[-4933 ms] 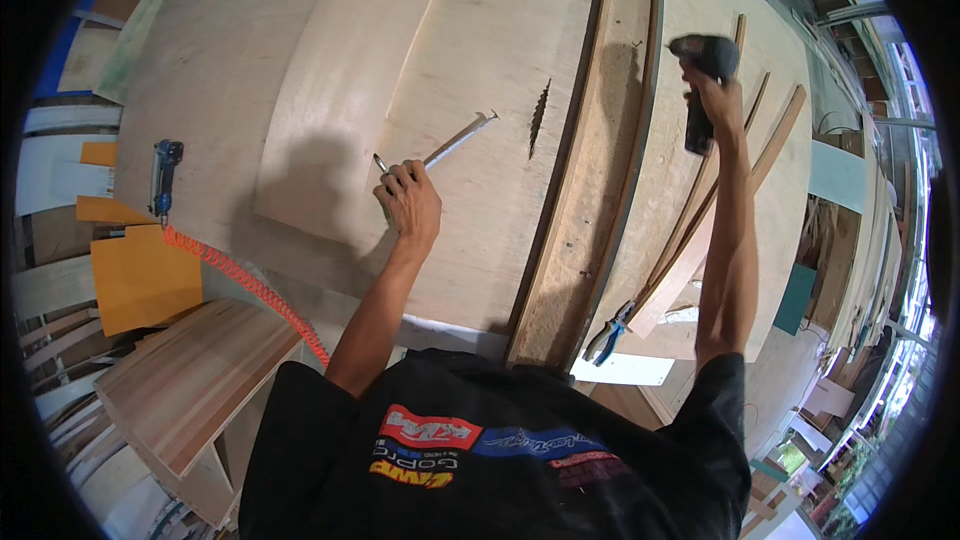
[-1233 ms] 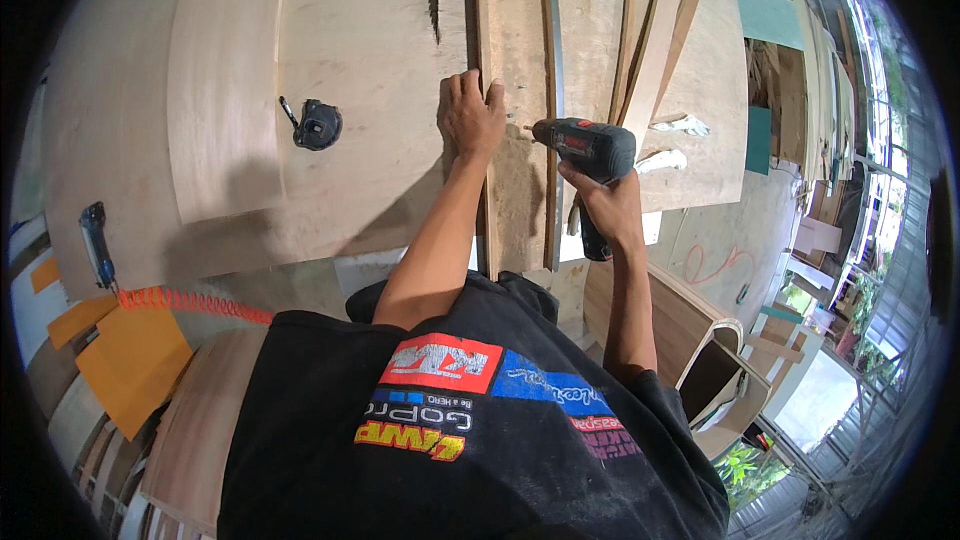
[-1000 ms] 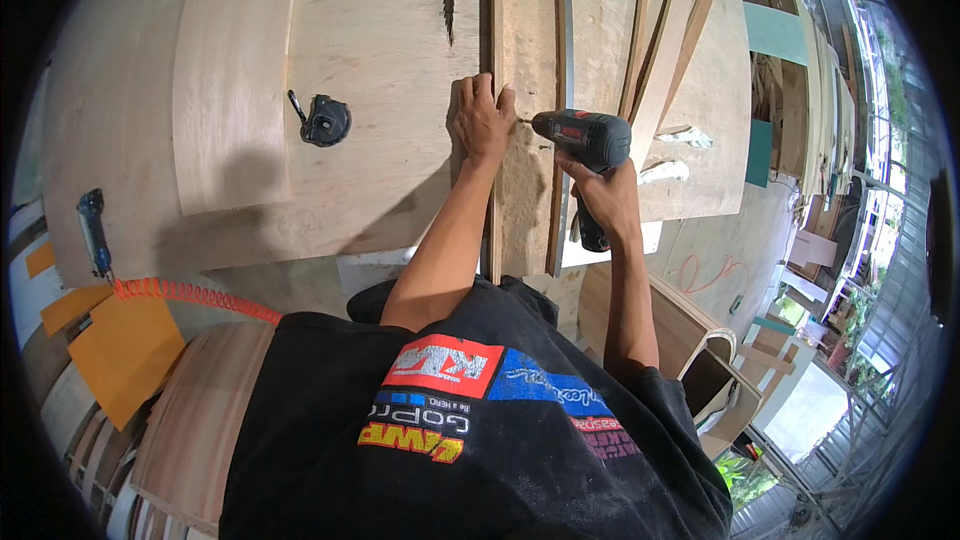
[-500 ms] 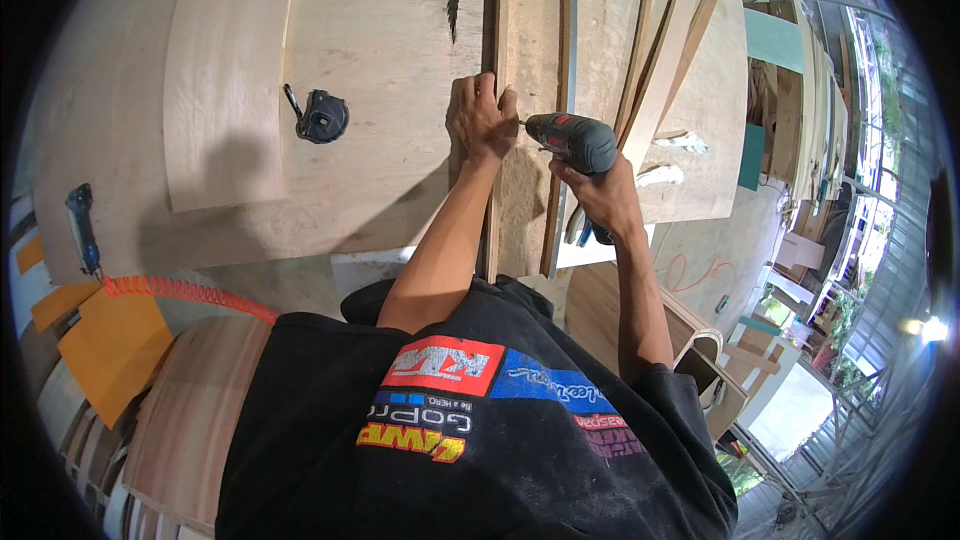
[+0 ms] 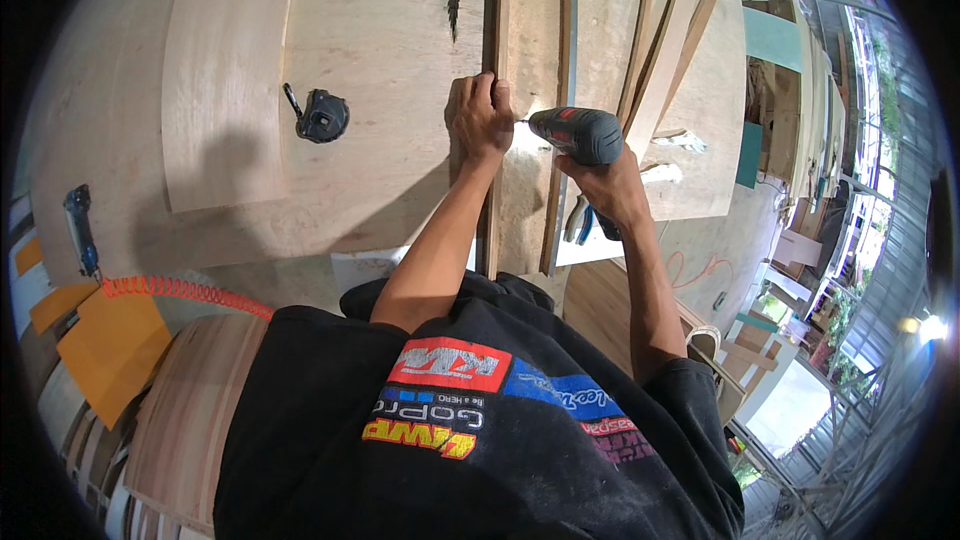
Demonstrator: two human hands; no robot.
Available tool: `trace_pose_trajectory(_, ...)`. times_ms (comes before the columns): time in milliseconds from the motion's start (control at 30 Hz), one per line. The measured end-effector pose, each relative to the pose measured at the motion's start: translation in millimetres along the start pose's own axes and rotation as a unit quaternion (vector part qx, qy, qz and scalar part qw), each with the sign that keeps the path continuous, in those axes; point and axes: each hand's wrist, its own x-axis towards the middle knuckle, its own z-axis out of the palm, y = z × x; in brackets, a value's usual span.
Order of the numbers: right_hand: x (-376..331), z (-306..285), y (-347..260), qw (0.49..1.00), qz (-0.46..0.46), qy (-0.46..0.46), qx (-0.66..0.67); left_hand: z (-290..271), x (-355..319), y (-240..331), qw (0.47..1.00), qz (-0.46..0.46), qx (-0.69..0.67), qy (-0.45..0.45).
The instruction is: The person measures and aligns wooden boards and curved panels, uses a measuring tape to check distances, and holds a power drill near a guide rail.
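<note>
My right hand is wrapped round the grip of a dark cordless drill, which points left. Its lit lamp throws a bright patch around the thin bit. My left hand grips a long narrow wooden strip, fingers curled over it just left of the bit. The bit's tip is close to the thumb side of that hand; whether it touches the wood I cannot tell. Right of this strip runs a second long strip with a grey edge. Pliers with blue handles lie below the drill, partly hidden.
On the plywood tabletop lie a black tape measure, a dark serrated blade and a pale board. Loose wooden strips lie right. An air blow gun with a coiled orange hose is at the left edge.
The drill's lamp has come on, lighting the wood by the bit. My right hand and the drill have shifted slightly right, uncovering more of the pliers. My left hand has barely moved.
</note>
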Motion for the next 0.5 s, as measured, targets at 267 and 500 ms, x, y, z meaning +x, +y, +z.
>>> trace_pose_trajectory(267, -5.0, -5.8, -2.9, 1.000, -0.001, -0.016, 0.014, -0.5, -2.3, 0.7, 1.000, -0.003, 0.008, -0.007)
trace_pose_trajectory(500, -7.4, 1.0, 10.0, 0.999, 0.003, 0.002, 0.035, -2.6, -0.6, 1.3, 0.999, 0.022, 0.042, -0.011)
